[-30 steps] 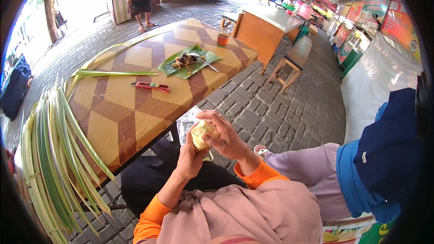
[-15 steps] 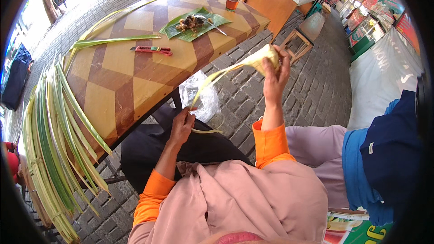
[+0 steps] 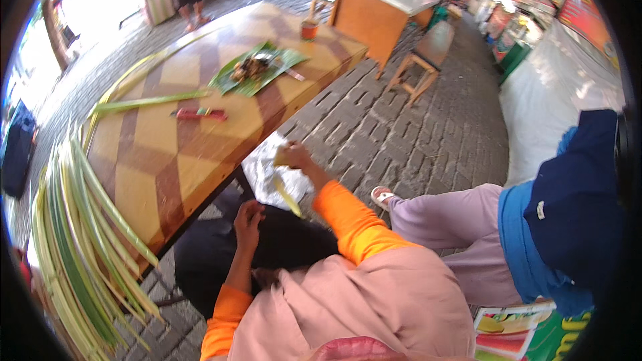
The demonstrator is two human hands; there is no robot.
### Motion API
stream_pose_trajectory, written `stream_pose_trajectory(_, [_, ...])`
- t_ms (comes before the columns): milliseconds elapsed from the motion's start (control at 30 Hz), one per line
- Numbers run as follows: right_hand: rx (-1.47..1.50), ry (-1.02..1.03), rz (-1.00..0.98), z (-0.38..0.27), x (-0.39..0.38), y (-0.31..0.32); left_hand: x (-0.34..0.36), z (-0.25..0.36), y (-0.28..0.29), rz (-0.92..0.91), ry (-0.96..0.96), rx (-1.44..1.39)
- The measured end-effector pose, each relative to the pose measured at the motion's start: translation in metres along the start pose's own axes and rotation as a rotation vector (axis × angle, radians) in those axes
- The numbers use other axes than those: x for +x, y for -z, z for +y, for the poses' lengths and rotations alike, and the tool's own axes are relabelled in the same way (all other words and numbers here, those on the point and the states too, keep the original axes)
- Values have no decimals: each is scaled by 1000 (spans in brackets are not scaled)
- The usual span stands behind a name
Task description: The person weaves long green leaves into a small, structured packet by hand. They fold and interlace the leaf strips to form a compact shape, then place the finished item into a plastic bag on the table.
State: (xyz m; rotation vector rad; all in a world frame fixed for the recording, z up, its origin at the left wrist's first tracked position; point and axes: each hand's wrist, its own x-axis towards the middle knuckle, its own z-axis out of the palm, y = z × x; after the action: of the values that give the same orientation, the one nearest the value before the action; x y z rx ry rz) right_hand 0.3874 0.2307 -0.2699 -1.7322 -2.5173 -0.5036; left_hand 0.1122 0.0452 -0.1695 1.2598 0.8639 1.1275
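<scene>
My right hand (image 3: 295, 156) is closed round a small woven palm-leaf pouch (image 3: 281, 156), beyond the near edge of the table and above a white plastic bag (image 3: 264, 168). Most of the pouch is hidden by my fingers. From it a pale yellow leaf strip (image 3: 287, 197) hangs down. Nearer to me, over my dark-trousered lap, my left hand (image 3: 248, 219) has its fingers curled in; it is apart from the strip, and whether anything is in it cannot be seen. A bundle of long green and yellow palm leaves (image 3: 70, 247) drapes over the table's left end.
On the patterned table (image 3: 200, 140) lie a red box cutter (image 3: 200, 114), loose leaf strips (image 3: 150, 101) and food on a banana leaf (image 3: 257, 70). A glass of brown drink (image 3: 309, 29) stands at the far corner. A person in mauve trousers (image 3: 445, 217) sits close on my right.
My right hand has come down and left with the pouch. My left hand has moved slightly left and down, away from the strip it held. The view has shifted.
</scene>
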Motion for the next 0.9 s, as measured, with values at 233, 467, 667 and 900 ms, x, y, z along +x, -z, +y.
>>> stream_pose_trajectory(233, [1063, -564, -26, -83, 21, 115, -9, -7, 17, 94, -26, -12])
stream_pose_trajectory(467, [1284, -92, -45, -160, -64, 182, -15, 2, 10, 122, -22, -150])
stream_pose_trajectory(667, [1103, -84, 144, -185, -81, 180, -20, 21, 8, 86, -156, 208])
stream_pose_trajectory(900, [1074, -110, 175, -191, -81, 175, -16, -1, 16, 86, -84, 56])
